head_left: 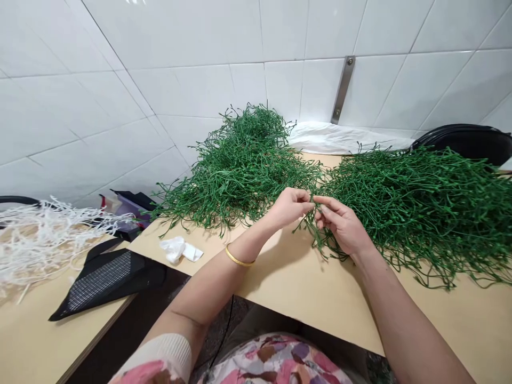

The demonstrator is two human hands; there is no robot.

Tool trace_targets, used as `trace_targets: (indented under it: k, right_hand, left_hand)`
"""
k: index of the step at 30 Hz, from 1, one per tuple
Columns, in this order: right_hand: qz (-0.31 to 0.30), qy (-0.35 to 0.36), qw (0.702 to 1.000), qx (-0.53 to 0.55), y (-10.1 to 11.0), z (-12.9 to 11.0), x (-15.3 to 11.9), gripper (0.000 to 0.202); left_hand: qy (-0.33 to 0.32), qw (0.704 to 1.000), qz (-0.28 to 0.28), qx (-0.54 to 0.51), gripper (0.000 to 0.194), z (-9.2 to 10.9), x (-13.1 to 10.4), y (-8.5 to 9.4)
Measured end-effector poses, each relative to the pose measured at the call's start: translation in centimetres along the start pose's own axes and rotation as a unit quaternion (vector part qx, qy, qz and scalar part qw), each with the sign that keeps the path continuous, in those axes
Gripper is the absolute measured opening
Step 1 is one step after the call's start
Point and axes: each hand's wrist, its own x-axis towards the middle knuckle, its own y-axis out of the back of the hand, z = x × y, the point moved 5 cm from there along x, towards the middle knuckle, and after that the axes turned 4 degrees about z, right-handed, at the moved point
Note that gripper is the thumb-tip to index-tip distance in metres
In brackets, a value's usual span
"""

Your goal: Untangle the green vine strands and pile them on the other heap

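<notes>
My left hand and my right hand meet above the table, fingertips nearly touching. Both are closed in a pinch on thin green artificial stems, some of which dangle below the fingers. What exactly lies between the fingertips is partly hidden. Behind my left hand rises a tall tangled pile of green stems with small knobby ends. A second, wider pile of the same stems spreads to the right, close beside my right hand.
A crumpled white tissue lies on the tan tabletop. On another table at left are white strands and a black mesh piece. At the back are white cloth, a black bag and a tiled wall with a metal bracket.
</notes>
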Motion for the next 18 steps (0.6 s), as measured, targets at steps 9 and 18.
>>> trace_targets:
  k: [9, 18]
  right_hand:
    - [0.163, 0.079, 0.983, -0.035, 1.5, -1.6, -0.3, 0.026]
    - [0.28, 0.083, 0.956, 0.031, 4.4, -1.5, 0.3, 0.027]
  left_hand:
    - [0.138, 0.928, 0.02, -0.345, 0.011, -0.5, 0.6, 1.7]
    - [0.239, 0.844, -0.028, -0.479, 0.012, -3.1, -0.1, -3.8]
